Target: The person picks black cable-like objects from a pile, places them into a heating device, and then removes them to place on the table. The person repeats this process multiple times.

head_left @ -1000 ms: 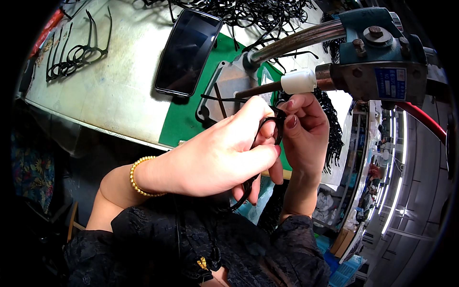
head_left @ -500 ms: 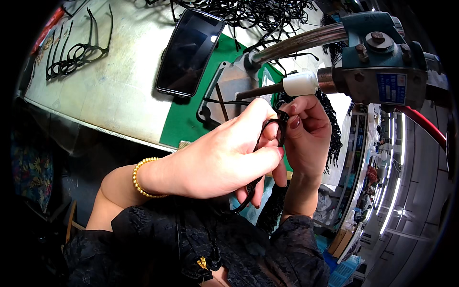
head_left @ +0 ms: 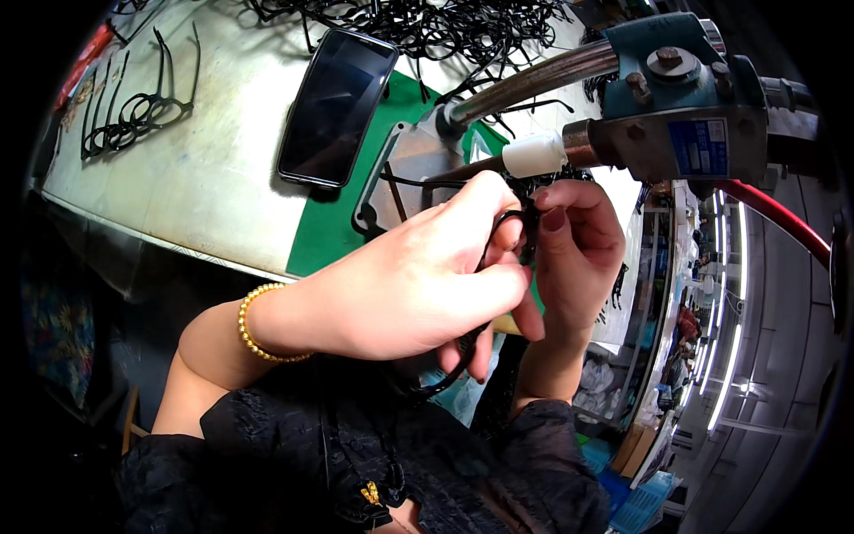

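As they shift slightly right against the metal machine (head_left: 680, 142), the left hand (head_left: 418, 280) stays curled around the black glasses frame (head_left: 466, 346) while the right hand (head_left: 580, 254) pinches its upper part, so handling seems unfinished

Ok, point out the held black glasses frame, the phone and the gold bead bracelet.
Black glasses frame (head_left: 467, 344), head view: on its lower temple arm.
Phone (head_left: 338, 107), head view: middle of its dark screen.
Gold bead bracelet (head_left: 243, 327), head view: beads on its left curve.
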Action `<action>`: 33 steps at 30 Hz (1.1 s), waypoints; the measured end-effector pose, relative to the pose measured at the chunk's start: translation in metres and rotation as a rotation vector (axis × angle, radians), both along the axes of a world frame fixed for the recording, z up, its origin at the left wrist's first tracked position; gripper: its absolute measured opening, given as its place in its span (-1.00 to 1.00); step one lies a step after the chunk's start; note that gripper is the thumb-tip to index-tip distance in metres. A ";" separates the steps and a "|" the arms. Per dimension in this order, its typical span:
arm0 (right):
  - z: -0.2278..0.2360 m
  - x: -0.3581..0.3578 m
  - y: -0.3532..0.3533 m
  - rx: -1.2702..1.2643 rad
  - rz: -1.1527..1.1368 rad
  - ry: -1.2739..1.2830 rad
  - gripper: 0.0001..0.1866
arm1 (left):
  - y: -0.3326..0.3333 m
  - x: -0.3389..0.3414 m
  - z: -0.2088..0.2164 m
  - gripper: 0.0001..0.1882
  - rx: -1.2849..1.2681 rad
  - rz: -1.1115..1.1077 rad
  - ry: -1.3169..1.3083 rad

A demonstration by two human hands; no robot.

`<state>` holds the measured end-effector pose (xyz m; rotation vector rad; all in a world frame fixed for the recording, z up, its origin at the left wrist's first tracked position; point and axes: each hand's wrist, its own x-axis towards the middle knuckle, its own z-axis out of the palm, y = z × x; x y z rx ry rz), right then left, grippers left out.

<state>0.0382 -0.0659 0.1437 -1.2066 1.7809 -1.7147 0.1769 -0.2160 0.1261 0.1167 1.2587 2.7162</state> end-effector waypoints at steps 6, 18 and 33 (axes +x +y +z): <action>0.000 0.003 -0.006 0.081 -0.006 -0.052 -0.90 | -0.001 0.000 -0.005 -0.80 0.001 0.002 -0.038; -0.001 0.003 -0.006 0.015 -0.010 -0.162 -0.88 | 0.000 -0.003 -0.001 -0.81 0.051 0.006 -0.036; 0.152 0.007 -0.007 -0.596 0.208 0.400 -0.44 | 0.026 -0.058 -0.014 -0.78 0.136 0.462 0.170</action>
